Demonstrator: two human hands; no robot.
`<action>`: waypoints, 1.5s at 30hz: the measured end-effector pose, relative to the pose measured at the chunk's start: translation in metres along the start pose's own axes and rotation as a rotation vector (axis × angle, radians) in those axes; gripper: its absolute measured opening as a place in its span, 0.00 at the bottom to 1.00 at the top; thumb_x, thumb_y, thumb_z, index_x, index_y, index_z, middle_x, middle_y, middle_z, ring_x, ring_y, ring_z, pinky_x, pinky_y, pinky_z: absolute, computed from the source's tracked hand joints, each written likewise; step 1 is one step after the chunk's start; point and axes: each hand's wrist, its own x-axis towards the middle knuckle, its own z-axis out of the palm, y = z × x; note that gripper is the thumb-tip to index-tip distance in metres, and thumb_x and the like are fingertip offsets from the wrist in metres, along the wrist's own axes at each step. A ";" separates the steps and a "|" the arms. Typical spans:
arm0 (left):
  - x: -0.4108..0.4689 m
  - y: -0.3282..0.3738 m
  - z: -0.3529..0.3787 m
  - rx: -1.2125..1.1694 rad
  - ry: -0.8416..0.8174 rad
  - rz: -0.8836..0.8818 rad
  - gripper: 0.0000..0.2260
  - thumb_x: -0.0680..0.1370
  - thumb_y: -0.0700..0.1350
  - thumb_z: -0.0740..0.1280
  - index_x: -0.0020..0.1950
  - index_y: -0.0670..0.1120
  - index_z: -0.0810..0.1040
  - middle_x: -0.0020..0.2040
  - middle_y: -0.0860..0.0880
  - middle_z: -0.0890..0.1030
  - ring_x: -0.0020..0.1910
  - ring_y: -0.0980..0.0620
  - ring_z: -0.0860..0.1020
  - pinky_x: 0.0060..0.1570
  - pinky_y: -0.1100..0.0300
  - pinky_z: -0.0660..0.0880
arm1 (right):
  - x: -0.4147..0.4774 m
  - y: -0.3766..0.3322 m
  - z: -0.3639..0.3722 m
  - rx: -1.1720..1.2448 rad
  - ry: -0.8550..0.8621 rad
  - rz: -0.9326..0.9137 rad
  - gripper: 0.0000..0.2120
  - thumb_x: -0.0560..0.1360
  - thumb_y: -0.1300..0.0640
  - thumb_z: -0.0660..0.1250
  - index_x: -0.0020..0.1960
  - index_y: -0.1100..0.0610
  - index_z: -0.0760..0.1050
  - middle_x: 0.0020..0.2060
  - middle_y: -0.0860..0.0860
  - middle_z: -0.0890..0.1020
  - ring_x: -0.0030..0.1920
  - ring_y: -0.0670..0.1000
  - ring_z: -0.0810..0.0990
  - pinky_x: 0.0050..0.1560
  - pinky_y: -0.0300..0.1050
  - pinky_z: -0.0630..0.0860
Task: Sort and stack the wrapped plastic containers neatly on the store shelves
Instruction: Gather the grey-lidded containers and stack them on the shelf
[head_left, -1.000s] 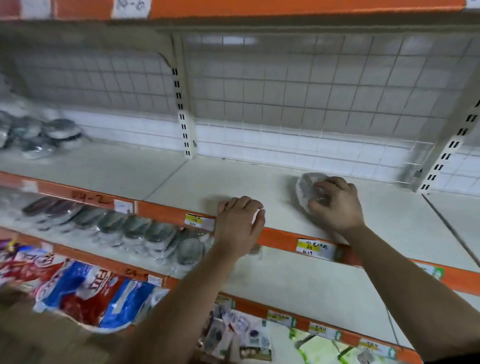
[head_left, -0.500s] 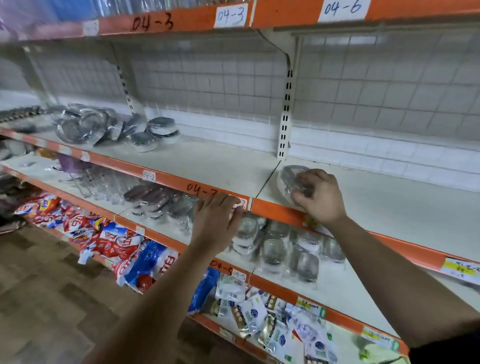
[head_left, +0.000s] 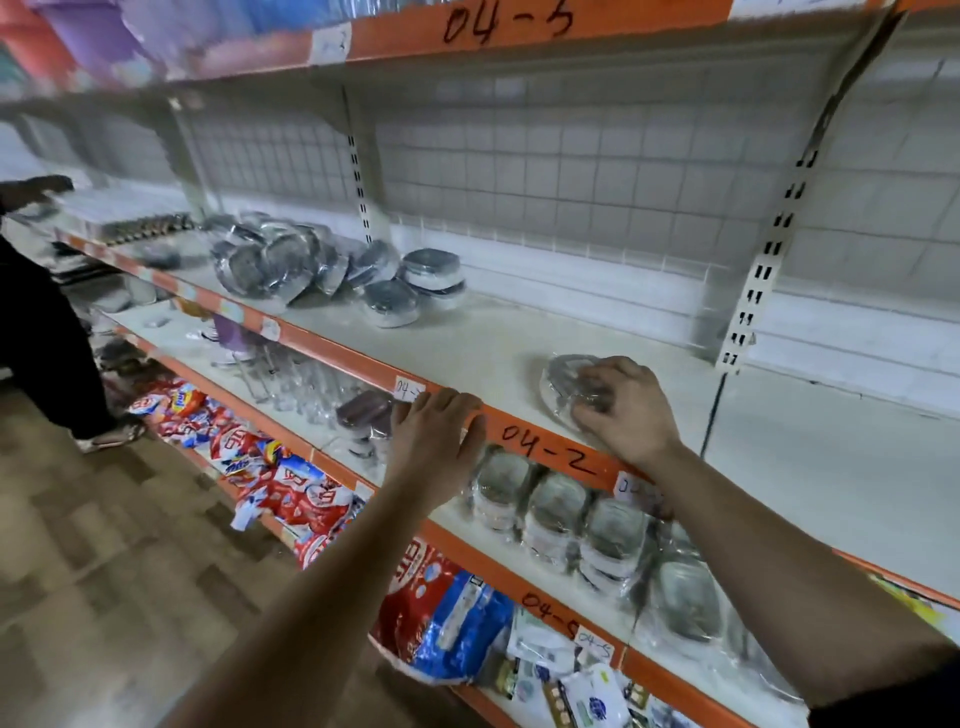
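The long middle shelf (head_left: 493, 343) runs from far left to near right, its orange front strip (head_left: 545, 448) marked 04-2. Most of its near-right stretch shows bare board. At its far left sits a loose heap of wrapped containers (head_left: 280, 260), many tipped on edge and leaning on each other, with a small stack (head_left: 432, 270) just to the right of it. On the shelf below, a row of wrapped containers (head_left: 556, 514) lies close together behind the strip.

The right hand (head_left: 623, 410) is curled over a single wrapped container (head_left: 558, 376) that rests on the middle shelf near its front, well apart from the heap. The left hand (head_left: 436, 431) lies flat on the orange strip, fingers straight, grasping nothing.

The likely step is carrying or sliding this lone container left to join the others. The wrap looks slick and loose, so the fingers may catch film rather than the container itself — it could slip out or tear. It also sits close to the front lip, where a careless drag could tip it onto the row below. And the leaning heap looks unsteady; a nudge might topple it.
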 end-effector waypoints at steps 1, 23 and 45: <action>0.009 -0.012 0.003 -0.006 0.012 -0.003 0.25 0.78 0.59 0.48 0.59 0.50 0.80 0.57 0.52 0.81 0.58 0.49 0.77 0.56 0.51 0.65 | 0.011 -0.006 0.008 -0.005 -0.024 0.008 0.32 0.64 0.38 0.62 0.62 0.53 0.79 0.61 0.50 0.77 0.62 0.57 0.73 0.62 0.48 0.72; 0.194 -0.219 0.031 0.047 -0.128 -0.048 0.23 0.81 0.52 0.60 0.75 0.46 0.67 0.73 0.46 0.69 0.71 0.43 0.64 0.64 0.49 0.67 | 0.137 -0.092 0.132 -0.230 -0.052 0.253 0.40 0.63 0.24 0.60 0.66 0.47 0.71 0.65 0.49 0.71 0.62 0.61 0.70 0.58 0.54 0.73; 0.240 -0.280 0.068 -0.125 -0.068 0.091 0.23 0.72 0.61 0.73 0.56 0.45 0.78 0.62 0.45 0.76 0.63 0.39 0.71 0.50 0.47 0.75 | 0.128 -0.100 0.159 -0.286 0.090 0.422 0.33 0.66 0.34 0.53 0.66 0.48 0.72 0.67 0.50 0.72 0.59 0.63 0.74 0.61 0.57 0.71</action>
